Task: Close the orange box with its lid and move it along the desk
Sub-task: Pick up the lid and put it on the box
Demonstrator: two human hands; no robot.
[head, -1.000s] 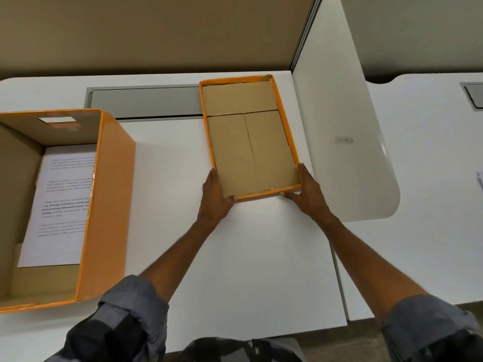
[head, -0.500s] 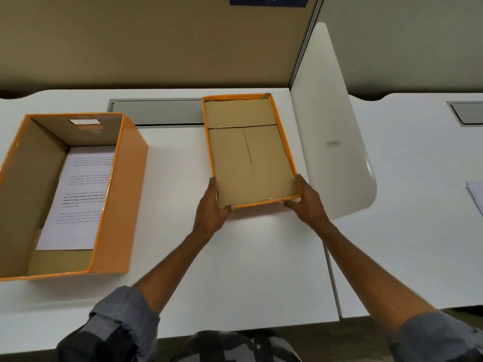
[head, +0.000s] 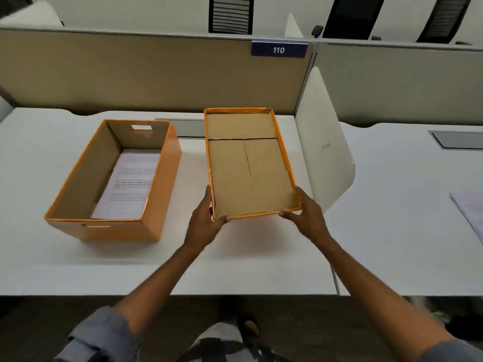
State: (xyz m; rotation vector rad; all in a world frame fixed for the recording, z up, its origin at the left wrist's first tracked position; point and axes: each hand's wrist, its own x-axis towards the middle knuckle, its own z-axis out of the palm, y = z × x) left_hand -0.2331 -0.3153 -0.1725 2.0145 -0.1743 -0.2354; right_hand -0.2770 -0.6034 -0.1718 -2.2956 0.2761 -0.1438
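Orange-rimmed, the lid (head: 249, 165) sits upturned between both hands, left hand (head: 202, 226) and right hand (head: 307, 216) gripping its near corners, fingers apparently curled beneath. The orange box (head: 115, 178) stands open left of them on the tabletop (head: 261, 262). Next: flip, carry left, seat.

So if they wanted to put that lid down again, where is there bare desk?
Bare desk lies in front of the orange box and the lid held by both hands, and right of the white divider up to the papers. The gap between box and lid is narrow.
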